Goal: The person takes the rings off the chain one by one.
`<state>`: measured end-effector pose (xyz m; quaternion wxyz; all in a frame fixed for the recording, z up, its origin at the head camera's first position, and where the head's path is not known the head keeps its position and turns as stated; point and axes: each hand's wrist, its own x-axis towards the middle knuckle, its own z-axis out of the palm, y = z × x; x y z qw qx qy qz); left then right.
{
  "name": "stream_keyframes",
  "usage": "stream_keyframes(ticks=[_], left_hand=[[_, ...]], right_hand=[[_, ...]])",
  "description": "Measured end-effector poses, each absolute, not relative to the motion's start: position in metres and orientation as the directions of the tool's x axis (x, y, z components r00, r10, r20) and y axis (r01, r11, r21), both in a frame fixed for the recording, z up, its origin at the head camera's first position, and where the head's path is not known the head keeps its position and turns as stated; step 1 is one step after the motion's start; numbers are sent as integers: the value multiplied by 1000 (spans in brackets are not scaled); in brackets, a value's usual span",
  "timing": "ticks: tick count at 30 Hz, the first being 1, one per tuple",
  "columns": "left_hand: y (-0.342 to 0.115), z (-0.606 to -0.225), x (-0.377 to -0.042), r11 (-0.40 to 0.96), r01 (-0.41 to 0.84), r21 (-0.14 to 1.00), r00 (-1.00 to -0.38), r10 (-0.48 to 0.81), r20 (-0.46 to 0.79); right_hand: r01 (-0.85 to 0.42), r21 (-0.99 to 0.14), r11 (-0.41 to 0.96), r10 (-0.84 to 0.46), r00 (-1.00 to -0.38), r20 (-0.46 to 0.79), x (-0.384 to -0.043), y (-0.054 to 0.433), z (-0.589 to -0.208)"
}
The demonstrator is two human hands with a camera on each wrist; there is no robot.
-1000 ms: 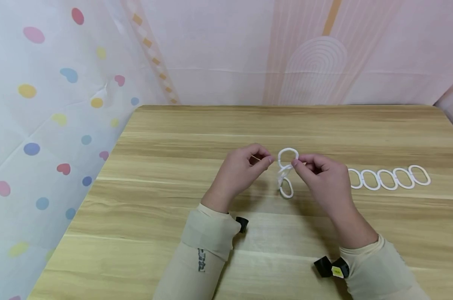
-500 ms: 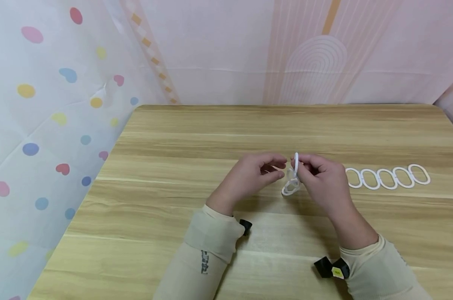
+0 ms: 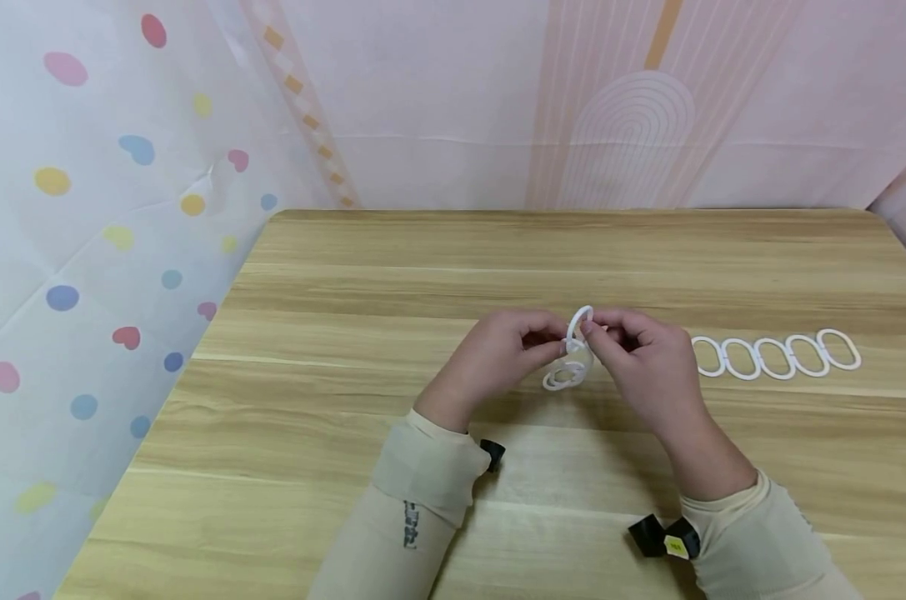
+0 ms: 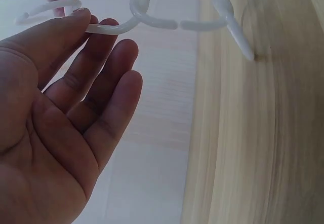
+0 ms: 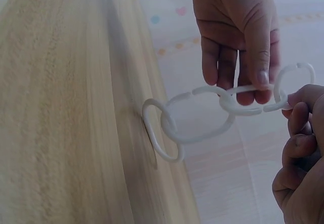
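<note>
A short chain of white plastic oval links (image 5: 168, 127) hangs between the hands, its lowest link down at the wooden tabletop. My left hand (image 3: 490, 354) pinches the link below the top one between thumb and index finger; its other fingers stay loosely extended in the left wrist view. From the other side, my right hand (image 3: 651, 362) pinches the chain close to its top link (image 5: 279, 77), fingers curled. Small gaps show in several of the links. In the head view the chain's middle is partly covered by fingertips.
To the right of my right hand, a row of several white oval links (image 3: 757, 357) lies flat on the wooden table (image 3: 392, 275). A patterned pale curtain (image 3: 437, 100) hangs behind the table and along its left side.
My left hand has moved right and now pinches the chain, where before its fingers were apart from it. The chain has swung and turned; the right hand has kept its hold.
</note>
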<state>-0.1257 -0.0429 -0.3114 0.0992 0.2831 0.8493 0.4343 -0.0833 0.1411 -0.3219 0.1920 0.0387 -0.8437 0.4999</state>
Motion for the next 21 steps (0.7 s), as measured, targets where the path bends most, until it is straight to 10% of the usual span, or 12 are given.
stream_keyframes(ticks=[21], left_hand=[[-56,-306,-132,484,264,834,-895,446,24]], right_hand=[[-212,-855,474,124,-945,303,-84,148,-319]])
